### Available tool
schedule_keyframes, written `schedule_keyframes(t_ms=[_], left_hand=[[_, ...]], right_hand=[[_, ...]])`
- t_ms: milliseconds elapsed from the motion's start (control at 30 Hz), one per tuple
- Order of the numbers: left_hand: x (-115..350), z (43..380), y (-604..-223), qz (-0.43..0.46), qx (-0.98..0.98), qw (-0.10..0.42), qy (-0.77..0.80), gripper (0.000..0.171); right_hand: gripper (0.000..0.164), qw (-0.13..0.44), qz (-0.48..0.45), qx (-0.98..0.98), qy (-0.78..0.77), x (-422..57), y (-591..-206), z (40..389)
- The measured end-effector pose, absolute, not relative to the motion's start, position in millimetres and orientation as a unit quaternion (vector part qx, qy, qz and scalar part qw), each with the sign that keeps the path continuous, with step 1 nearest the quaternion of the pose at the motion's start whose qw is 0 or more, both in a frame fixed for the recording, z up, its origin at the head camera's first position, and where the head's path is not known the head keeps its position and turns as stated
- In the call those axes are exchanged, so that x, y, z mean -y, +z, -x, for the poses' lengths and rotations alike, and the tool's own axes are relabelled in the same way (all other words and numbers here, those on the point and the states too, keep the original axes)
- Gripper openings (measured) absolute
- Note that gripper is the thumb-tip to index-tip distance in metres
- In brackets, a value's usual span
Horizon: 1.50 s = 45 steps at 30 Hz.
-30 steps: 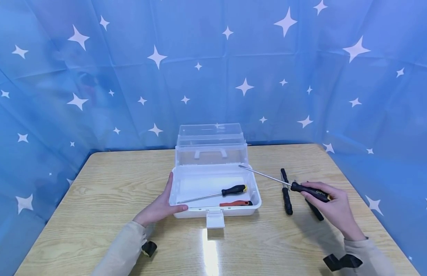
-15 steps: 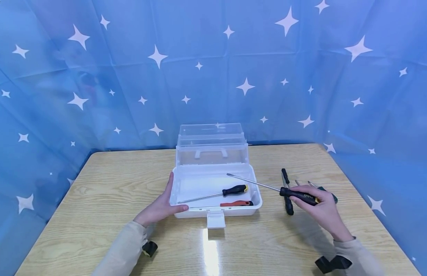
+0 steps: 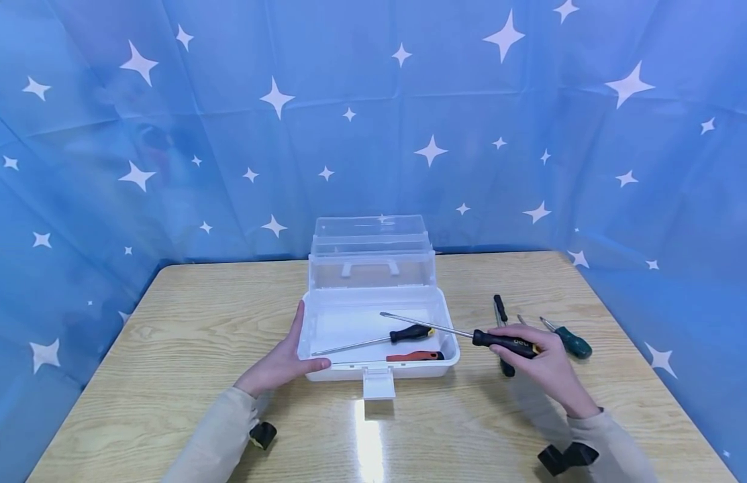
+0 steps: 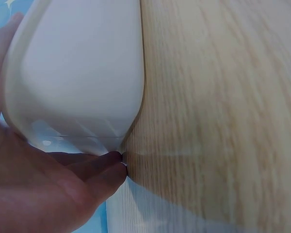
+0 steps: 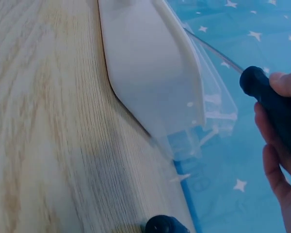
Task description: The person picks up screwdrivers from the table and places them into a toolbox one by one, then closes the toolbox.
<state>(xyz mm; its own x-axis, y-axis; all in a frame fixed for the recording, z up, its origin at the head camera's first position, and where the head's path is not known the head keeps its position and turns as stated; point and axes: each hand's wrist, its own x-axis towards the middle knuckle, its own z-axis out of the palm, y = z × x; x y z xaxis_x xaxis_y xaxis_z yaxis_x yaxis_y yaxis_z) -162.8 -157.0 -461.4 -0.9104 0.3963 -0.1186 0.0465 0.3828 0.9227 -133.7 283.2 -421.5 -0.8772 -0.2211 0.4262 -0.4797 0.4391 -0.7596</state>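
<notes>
One white toolbox (image 3: 415,372) stands near the middle of the desk (image 3: 222,322) in the head view, its clear lid (image 3: 403,272) raised toward the far edge. The left hand (image 3: 281,367) clasps its near-left corner, thumb on the front rim and fingers along the side. The right hand (image 3: 548,369) has its fingers clamped on the black handle of a long screwdriver (image 3: 484,338), whose shaft passes over the box's right wall, tip above the interior. Inside lie a black-and-yellow-handled screwdriver (image 3: 409,333) and, along the front wall, a red-handled tool (image 3: 414,356). Toward the desk's right edge lies a green-handled screwdriver (image 3: 572,342); a black-handled tool (image 3: 501,308) lies between it and the box.

Left wrist view: the fingers touch the toolbox's outer wall near the desk surface.

Right wrist view: the fingers wrap the dark handle; a dark rounded handle end (image 5: 165,224) shows at bottom.
</notes>
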Motion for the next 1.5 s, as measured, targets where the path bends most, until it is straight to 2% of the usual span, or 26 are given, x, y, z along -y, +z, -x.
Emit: schedule_keyframes(t_ms=[300,733,900,1333,1500], left_hand=[[156,163,-461,-0.131,-0.819,0.165,0.534,0.121],[157,163,-461,-0.132,-0.818,0.163,0.535,0.121],[157,163,-461,-0.134,-0.817,0.163,0.537,0.122],[157,164,-463,-0.137,-0.814,0.16,0.541,0.122],[157,164,-464,-0.14,-0.812,0.159,0.544,0.122]], right_hand=[[0.027,0.112,-0.217,0.823,0.512,-282,-438,146],[0.023,0.103,-0.254,0.82,0.502,-251,-412,146],[0.021,0.084,-0.265,0.808,0.52,-243,-413,153],[0.021,0.075,-0.288,0.811,0.504,-223,-411,163],[0.022,0.067,-0.29,0.813,0.5,-220,-422,170]])
